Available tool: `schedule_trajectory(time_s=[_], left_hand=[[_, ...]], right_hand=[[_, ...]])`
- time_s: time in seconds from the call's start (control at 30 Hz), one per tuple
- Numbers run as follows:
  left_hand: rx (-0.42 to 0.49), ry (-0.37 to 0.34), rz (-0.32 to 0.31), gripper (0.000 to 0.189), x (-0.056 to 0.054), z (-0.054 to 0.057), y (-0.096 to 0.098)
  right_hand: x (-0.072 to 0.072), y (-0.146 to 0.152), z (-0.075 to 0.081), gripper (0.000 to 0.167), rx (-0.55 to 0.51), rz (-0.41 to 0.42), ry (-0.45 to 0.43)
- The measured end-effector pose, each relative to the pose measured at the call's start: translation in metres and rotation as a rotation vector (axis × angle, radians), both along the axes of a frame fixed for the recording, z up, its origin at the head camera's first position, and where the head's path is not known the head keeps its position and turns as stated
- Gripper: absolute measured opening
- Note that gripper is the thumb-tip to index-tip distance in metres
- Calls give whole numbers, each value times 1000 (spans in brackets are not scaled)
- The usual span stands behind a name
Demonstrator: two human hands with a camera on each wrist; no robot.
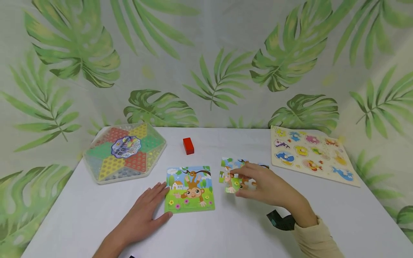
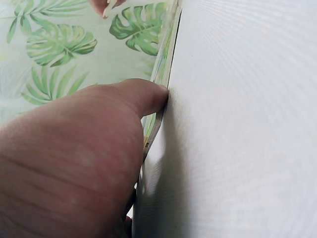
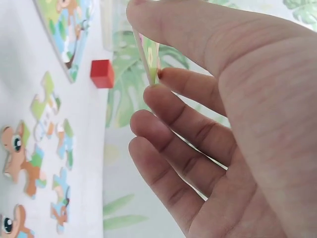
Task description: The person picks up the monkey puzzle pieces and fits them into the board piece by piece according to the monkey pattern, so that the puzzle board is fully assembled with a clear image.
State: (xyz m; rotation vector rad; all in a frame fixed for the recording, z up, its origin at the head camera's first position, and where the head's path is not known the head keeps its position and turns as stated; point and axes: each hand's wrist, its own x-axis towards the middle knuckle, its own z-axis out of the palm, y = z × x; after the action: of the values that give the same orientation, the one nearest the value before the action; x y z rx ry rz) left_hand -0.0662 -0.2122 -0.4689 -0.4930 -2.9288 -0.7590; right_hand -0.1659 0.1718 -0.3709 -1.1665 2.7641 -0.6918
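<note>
My left hand [image 1: 143, 211] lies at the left side of the square monkey puzzle board [image 1: 206, 186], fingers fairly straight, fingertips at its edge and thumb at its lower left corner. In the left wrist view the thumb [image 2: 148, 96] touches the board's edge. My right hand [image 1: 269, 184] pinches a thin puzzle piece [image 3: 148, 57] between thumb and fingers, raised over the table right of the board. Beneath and beyond that hand lie several loose puzzle pieces [image 3: 22, 158] with monkey parts, partly hidden by it in the head view.
A red block [image 1: 188, 146] stands behind the board. At the back left is a hexagonal Chinese checkers set [image 1: 106, 172] in a clear case. A wooden peg puzzle [image 1: 309, 154] with sea animals lies at the back right. Leaf-patterned cloth [image 1: 219, 82] hangs behind the table.
</note>
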Motion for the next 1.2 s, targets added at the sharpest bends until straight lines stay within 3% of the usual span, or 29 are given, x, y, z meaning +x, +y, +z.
schedule_trajectory(time_s=[0.4, 0.8, 1.2], left_hand=[[-20, 9, 19, 73, 1, 0, 2], [-17, 25, -15, 69, 0, 0, 1], [-24, 32, -27, 67, 2, 2, 2]], right_hand=[[1, -6, -14, 55, -11, 7, 14], [-1, -18, -28, 54, -48, 51, 22], [3, -36, -50, 52, -81, 93, -42]])
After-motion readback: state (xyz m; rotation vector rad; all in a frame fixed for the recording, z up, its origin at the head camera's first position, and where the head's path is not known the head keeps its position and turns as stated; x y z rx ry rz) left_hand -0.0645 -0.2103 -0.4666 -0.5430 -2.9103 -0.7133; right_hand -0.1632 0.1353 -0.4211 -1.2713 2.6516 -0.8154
